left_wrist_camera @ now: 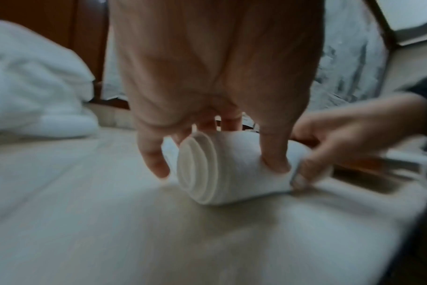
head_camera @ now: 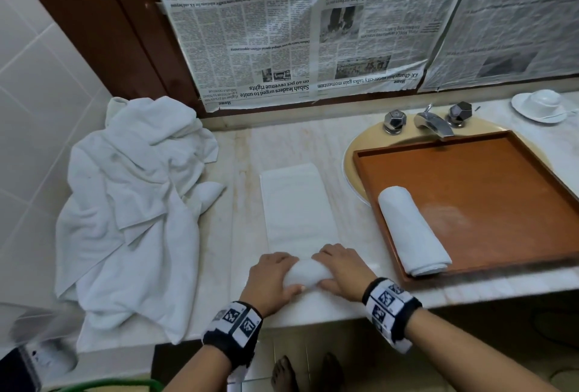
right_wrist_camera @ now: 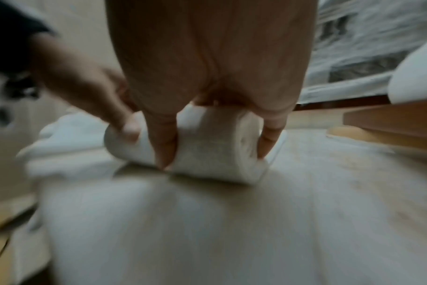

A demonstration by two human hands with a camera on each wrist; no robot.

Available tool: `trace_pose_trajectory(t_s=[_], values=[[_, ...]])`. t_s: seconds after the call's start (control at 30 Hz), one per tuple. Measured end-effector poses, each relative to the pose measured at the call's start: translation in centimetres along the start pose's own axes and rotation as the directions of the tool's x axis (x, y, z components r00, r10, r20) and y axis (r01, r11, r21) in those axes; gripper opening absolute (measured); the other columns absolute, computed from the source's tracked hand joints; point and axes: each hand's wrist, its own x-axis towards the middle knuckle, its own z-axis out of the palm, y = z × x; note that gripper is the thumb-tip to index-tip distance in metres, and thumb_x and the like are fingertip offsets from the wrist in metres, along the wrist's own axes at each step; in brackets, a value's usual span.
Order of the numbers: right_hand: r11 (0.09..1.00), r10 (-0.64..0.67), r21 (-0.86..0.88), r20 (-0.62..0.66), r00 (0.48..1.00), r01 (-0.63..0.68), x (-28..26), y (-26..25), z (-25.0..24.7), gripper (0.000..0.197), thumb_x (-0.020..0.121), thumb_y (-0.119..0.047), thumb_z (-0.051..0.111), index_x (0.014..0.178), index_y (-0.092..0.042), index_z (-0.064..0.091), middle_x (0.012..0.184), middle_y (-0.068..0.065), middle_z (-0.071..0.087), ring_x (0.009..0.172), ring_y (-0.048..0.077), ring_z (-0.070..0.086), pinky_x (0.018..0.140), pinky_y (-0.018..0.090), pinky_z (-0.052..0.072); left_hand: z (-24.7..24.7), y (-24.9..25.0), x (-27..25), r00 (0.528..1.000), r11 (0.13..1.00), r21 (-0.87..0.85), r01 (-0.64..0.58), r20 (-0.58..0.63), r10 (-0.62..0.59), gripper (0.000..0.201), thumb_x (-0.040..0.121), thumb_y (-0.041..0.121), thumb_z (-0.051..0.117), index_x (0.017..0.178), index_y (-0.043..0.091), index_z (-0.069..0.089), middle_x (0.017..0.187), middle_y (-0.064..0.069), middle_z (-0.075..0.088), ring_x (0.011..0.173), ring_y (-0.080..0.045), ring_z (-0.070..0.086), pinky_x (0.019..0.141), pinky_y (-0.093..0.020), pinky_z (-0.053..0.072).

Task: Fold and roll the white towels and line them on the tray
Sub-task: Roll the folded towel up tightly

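Both hands, left hand [head_camera: 269, 278] and right hand [head_camera: 341, 271], are gripping the half-rolled white towel [head_camera: 305, 274] left of the wooden tray [head_camera: 470, 178]. One rolled towel [head_camera: 410, 230] is lying inside that tray.

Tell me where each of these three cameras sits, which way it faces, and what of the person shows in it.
Head: looks down at the counter; both hands, left hand and right hand, grip the half-rolled towel beside the tray.
Left wrist: sits above the left hand, looks along its fingers at the roll's spiral end.
Right wrist: looks along the right hand's fingers at the roll.
Both wrist views share the roll and the opposite hand.
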Motion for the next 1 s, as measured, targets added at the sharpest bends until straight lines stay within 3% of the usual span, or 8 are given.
trace_pose_trajectory(t_s=[0.1, 0.2, 0.3, 0.4, 0.6, 0.8, 0.9, 1.0], values=[[0.990, 0.057, 0.112, 0.208, 0.976, -0.082, 1.5, -0.1, -2.5, 0.050, 0.087, -0.043, 0.065, 0.131, -0.023, 0.055, 0.127, 0.002, 0.051, 0.118, 0.023, 0.048, 0.099, 0.038, 0.039, 0.8, 0.5, -0.7, 0.993, 0.989, 0.150, -0.009, -0.115, 0.027, 0.076, 0.077, 0.067, 0.031, 0.141, 0.030, 0.048, 0.140, 0.007, 0.048, 0.126, -0.020, 0.043, 0.099, -0.035, 0.037], [0.985, 0.062, 0.139, 0.278, 0.959, -0.104, 1.6, 0.0, -3.5, 0.054, 0.086, -0.047, 0.067, 0.131, -0.019, 0.055, 0.129, 0.004, 0.055, 0.117, 0.023, 0.051, 0.097, 0.035, 0.040, 0.8, 0.0, -0.6, 1.000, 0.999, -0.053, 0.005, -0.026, -0.007, 0.067, 0.084, 0.064, 0.043, 0.141, 0.029, 0.048, 0.137, 0.004, 0.053, 0.123, -0.019, 0.046, 0.101, -0.032, 0.037], [0.997, 0.053, -0.052, 0.026, 0.998, -0.052, -0.3, -0.2, -2.4, 0.060, 0.088, -0.054, 0.056, 0.136, -0.020, 0.047, 0.133, 0.001, 0.052, 0.119, 0.024, 0.050, 0.099, 0.038, 0.039, -1.3, -0.6, 0.5, 0.994, 0.984, -0.175, 0.037, 0.107, -0.019, 0.071, 0.078, 0.069, 0.051, 0.134, 0.026, 0.056, 0.128, 0.001, 0.060, 0.118, -0.019, 0.053, 0.095, -0.026, 0.036], [0.978, -0.038, -0.210, -0.134, 0.990, 0.009, -1.3, -0.6, -0.4, 0.060, 0.086, -0.054, 0.050, 0.134, -0.018, 0.047, 0.128, 0.003, 0.051, 0.116, 0.028, 0.051, 0.092, 0.038, 0.041, -3.0, -0.5, 1.4, 0.978, 0.969, -0.236, 0.076, 0.206, -0.027, 0.054, 0.088, 0.048, 0.067, 0.134, 0.022, 0.057, 0.132, 0.000, 0.059, 0.120, -0.018, 0.053, 0.092, -0.023, 0.035], [0.986, 0.074, 0.141, 0.107, 0.992, -0.089, 0.7, 0.7, -1.2, 0.065, 0.087, -0.065, 0.056, 0.132, -0.018, 0.050, 0.127, 0.002, 0.048, 0.118, 0.021, 0.043, 0.099, 0.035, 0.037, -1.3, -0.2, 0.3, 0.997, 0.990, -0.137, 0.046, 0.065, -0.038, 0.072, 0.088, 0.042, 0.067, 0.149, 0.023, 0.035, 0.152, 0.001, 0.030, 0.139, -0.022, 0.027, 0.115, -0.035, 0.028], [0.983, 0.039, 0.157, 0.306, 0.951, -0.091, 1.4, 0.7, -3.9, 0.060, 0.090, -0.060, 0.056, 0.127, -0.013, 0.056, 0.119, 0.006, 0.052, 0.108, 0.021, 0.048, 0.090, 0.033, 0.036, 1.4, 1.6, -0.3, 0.997, 0.988, 0.144, 0.046, -0.072, -0.036, 0.066, 0.090, 0.043, 0.058, 0.150, 0.029, 0.032, 0.147, 0.004, 0.039, 0.135, -0.024, 0.035, 0.107, -0.038, 0.037], [0.988, 0.045, -0.152, 0.101, 0.994, -0.029, -0.2, -0.8, -3.0, 0.061, 0.093, -0.057, 0.050, 0.139, -0.017, 0.044, 0.134, 0.005, 0.045, 0.122, 0.026, 0.043, 0.097, 0.040, 0.038, 0.6, 1.3, 0.5, 0.994, 0.990, 0.114, 0.087, 0.054, -0.093, 0.055, 0.089, 0.045, 0.056, 0.141, 0.033, 0.043, 0.132, 0.001, 0.050, 0.121, -0.025, 0.048, 0.095, -0.040, 0.046], [0.986, -0.008, -0.168, -0.037, 0.999, 0.002, -1.4, -1.8, -1.0, 0.066, 0.088, -0.057, 0.055, 0.140, -0.018, 0.040, 0.134, 0.004, 0.044, 0.122, 0.025, 0.043, 0.096, 0.039, 0.038, -0.9, 1.1, 1.5, 0.979, 0.995, 0.062, 0.074, 0.188, -0.085, 0.055, 0.087, 0.042, 0.062, 0.139, 0.030, 0.048, 0.128, -0.004, 0.055, 0.119, -0.026, 0.052, 0.100, -0.039, 0.045]])
